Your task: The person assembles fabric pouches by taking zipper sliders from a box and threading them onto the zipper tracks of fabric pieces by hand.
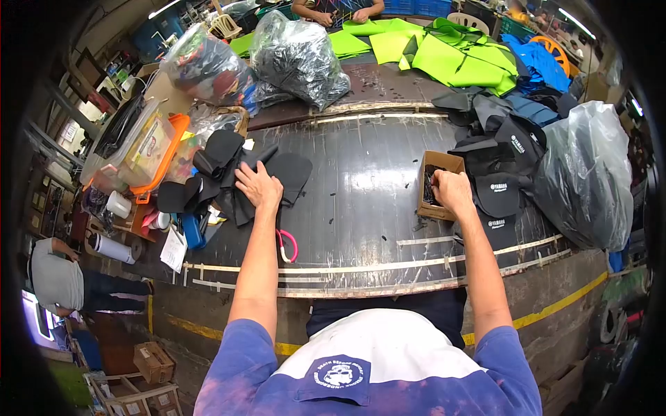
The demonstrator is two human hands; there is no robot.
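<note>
My left hand (259, 187) rests with fingers spread on a pile of black fabric cap pieces (239, 201) at the left of the table. A rounded black piece (290, 173) lies just beyond it. My right hand (452, 193) reaches into a small cardboard box (442, 161) that holds small dark bits. Its fingers are curled at the box opening, and what they pinch, if anything, is hidden. Right of the box lie black caps (497, 197) with white YAMAHA lettering. A pink handle (288, 246), looking like that of scissors, sits beside my left forearm.
Stuffed plastic bags (295, 62) and lime-green fabric (444, 55) cover the table's far side. A large clear bag (590, 173) stands at the right edge. Plastic bins (149, 149) crowd the left. Another person's hands (340, 17) work at the far side; someone (59, 277) stands left.
</note>
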